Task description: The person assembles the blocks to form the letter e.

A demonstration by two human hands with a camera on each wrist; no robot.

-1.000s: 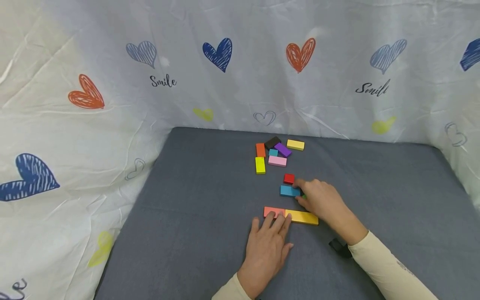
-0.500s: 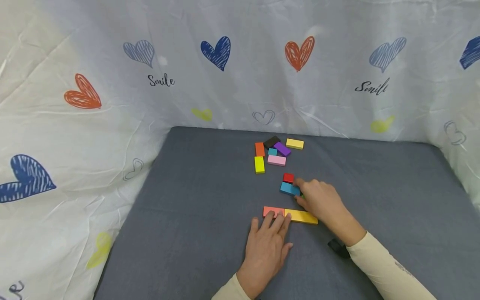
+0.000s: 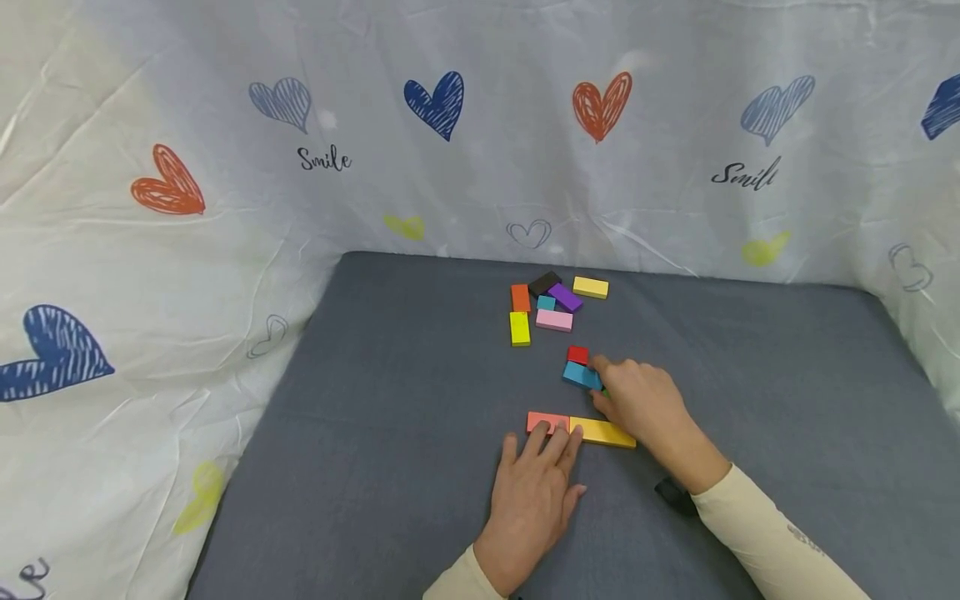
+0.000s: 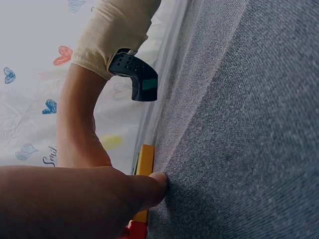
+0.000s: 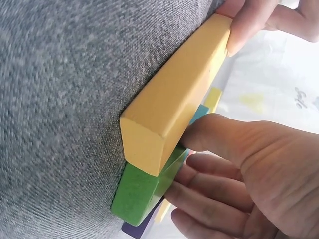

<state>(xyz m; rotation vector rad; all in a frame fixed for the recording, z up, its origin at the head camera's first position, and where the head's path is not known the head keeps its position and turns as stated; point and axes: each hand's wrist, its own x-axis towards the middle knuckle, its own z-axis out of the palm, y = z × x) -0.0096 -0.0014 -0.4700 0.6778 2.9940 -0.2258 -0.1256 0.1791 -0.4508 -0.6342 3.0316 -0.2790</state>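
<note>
My left hand (image 3: 528,496) lies with spread, fairly straight fingers on a salmon block (image 3: 538,422) and the adjoining end of a longer golden-yellow block (image 3: 609,432). These two blocks meet end to end. Beyond them, my right hand (image 3: 647,404) pinches a green block (image 5: 137,193) between thumb and fingers; from the head only a sliver of green shows. At its fingertips lies a tilted blue block (image 3: 581,375), one corner close against a small red block (image 3: 577,355). In the right wrist view the green block sits just behind the yellow block's end.
Farther back is a loose cluster: orange (image 3: 521,297), bright yellow (image 3: 520,329), black (image 3: 544,282), purple (image 3: 566,297), teal (image 3: 546,303), pink (image 3: 554,320) and pale yellow (image 3: 591,287) blocks. A grey cloth (image 3: 390,433) covers the table; a heart-printed curtain (image 3: 517,183) hangs behind.
The blue block has turned askew and shifted slightly away from me, toward the red block, beside my right fingertips. My left hand and the salmon and yellow blocks stay in place.
</note>
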